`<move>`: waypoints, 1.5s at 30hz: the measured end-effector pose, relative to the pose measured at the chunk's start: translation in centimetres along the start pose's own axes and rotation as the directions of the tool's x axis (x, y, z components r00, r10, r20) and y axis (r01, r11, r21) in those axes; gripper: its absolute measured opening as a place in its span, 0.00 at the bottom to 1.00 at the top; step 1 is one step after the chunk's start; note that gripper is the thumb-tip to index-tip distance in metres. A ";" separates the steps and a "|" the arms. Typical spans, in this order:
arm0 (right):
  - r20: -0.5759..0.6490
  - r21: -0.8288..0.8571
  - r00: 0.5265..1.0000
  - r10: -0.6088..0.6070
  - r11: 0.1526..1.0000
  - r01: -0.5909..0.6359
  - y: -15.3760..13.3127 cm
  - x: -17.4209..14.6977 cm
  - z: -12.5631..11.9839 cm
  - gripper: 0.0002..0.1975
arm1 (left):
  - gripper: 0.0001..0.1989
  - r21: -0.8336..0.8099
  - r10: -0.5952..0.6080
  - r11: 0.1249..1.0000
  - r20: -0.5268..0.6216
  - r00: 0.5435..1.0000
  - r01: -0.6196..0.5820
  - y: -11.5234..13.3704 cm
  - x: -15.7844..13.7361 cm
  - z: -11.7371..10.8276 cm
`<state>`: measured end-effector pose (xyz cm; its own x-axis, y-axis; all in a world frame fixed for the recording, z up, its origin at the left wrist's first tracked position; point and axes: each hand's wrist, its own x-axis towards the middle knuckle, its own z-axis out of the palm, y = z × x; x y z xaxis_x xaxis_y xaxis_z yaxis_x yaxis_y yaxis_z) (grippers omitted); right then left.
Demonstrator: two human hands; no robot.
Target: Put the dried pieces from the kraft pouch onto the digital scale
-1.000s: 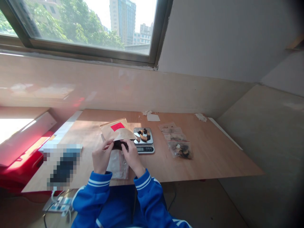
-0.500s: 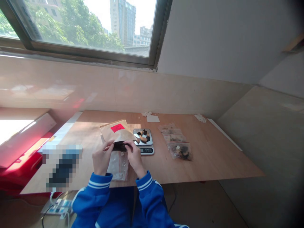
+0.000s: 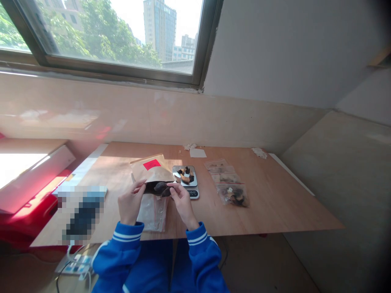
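Between my two hands stretches a thin dark brown, leathery-looking piece [image 3: 157, 188], its exact kind unclear. My left hand [image 3: 130, 203] pinches its left end, and the fingers of my right hand [image 3: 182, 203] are closed on its right end. Just beyond it, a digital kitchen scale [image 3: 193, 182] carries several curled black and tan pieces [image 3: 185, 176]. A brown paper bag with a window and a red label [image 3: 152, 164] lies behind my hands. Clear zip bags [image 3: 152, 215] are underneath them, near the table's front edge.
Right of the scale lie overlapping zip bags [image 3: 225, 178], the nearest holding dark pieces [image 3: 236, 197]. At the back are a white card [image 3: 198, 153] and crumpled tissue [image 3: 259, 153]. A blurred-out object [image 3: 84, 215] sits at left, above a power strip [image 3: 76, 264].
My right hand has moved rightward, away from the left. The dark piece now spans a wider gap and shows more of its surface. My left hand has hardly moved.
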<state>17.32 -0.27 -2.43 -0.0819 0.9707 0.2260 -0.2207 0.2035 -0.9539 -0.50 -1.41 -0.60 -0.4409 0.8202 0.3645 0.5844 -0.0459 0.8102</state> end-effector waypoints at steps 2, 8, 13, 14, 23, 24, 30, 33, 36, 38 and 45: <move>-0.010 0.033 0.999 0.050 0.998 -0.050 -0.1 -0.2 -1.2 0.14 | 0.13 0.012 0.014 1.000 -0.006 1.000 -0.014 0.0 0.0 -0.1; -0.221 0.107 0.961 0.167 0.983 -0.146 0.8 -0.2 -6.4 0.19 | 0.11 0.040 0.021 0.999 -0.011 1.000 -0.021 0.1 0.0 -0.3; -0.334 0.134 0.912 0.240 0.969 -0.206 2.3 0.4 -10.7 0.22 | 0.11 0.041 0.033 0.999 -0.011 0.999 -0.033 0.2 0.0 -0.2; -0.354 0.127 0.902 0.247 0.968 -0.216 2.5 0.6 -11.2 0.23 | 0.11 0.043 0.034 0.999 -0.008 0.999 -0.034 0.1 0.1 -0.2; -0.479 -0.017 0.855 0.199 0.972 -0.236 4.5 4.0 -12.2 0.21 | 0.11 0.034 0.046 0.998 -0.018 0.999 -0.046 0.5 0.1 -0.6; -0.486 -0.015 0.852 0.195 0.973 -0.231 4.7 4.3 -12.1 0.20 | 0.11 0.034 0.048 0.998 -0.018 0.999 -0.047 0.5 0.2 -0.7; -0.495 0.038 0.847 0.195 0.979 -0.203 4.9 5.1 -11.8 0.21 | 0.10 0.038 0.059 0.998 -0.016 0.998 -0.059 0.5 0.2 -0.7; -0.517 0.110 0.827 0.221 0.975 -0.192 4.9 4.4 -11.9 0.20 | 0.10 0.041 0.068 0.997 -0.018 0.998 -0.067 0.4 0.2 -0.6; -0.542 0.223 0.795 0.275 0.958 -0.180 4.9 3.5 -12.1 0.20 | 0.10 0.049 0.057 0.997 -0.010 0.998 -0.057 0.3 0.2 -0.6; -0.546 0.295 0.778 0.310 0.941 -0.168 4.7 3.0 -12.3 0.20 | 0.11 0.050 0.047 0.998 0.002 0.999 -0.047 0.2 0.1 -0.6; -0.535 0.357 0.776 0.334 0.922 -0.151 4.5 2.8 -12.0 0.21 | 0.11 0.043 0.034 0.998 0.013 0.999 -0.035 0.1 0.0 -0.4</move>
<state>27.72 4.91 -8.42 0.3828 0.8897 -0.2489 -0.5377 -0.0045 -0.8431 -0.70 -1.65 -0.33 -0.4119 0.8255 0.3859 0.6283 -0.0494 0.7764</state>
